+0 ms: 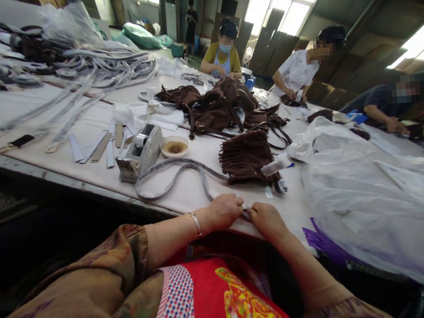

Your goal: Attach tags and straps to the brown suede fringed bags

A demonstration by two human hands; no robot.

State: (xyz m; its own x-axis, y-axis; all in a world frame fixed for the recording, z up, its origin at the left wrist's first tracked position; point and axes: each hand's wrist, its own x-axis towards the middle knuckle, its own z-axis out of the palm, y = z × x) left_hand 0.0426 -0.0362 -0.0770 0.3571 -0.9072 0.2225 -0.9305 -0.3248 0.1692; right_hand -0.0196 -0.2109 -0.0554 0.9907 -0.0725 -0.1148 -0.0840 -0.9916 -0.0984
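My left hand (226, 211) and my right hand (267, 219) are close together at the table's near edge, fingers closed. Between them they pinch a grey, plastic-wrapped strap (170, 187), which loops away over the tabletop to a brown fringed bag (246, 156). Only a short dark piece of the strap shows between my fingers. The bag lies just beyond my hands, with a white tag (276, 165) at its right side. Left of the bag stand a tape dispenser (141, 152) and a small white bowl (175, 146) with brownish contents.
Several brown bags (223, 109) are heaped behind. Wrapped straps (112, 64) pile up at the far left, with paper strips (101, 145) nearer. A large clear plastic bag (369, 200) covers the right side. Co-workers (222, 55) work along the table's far side.
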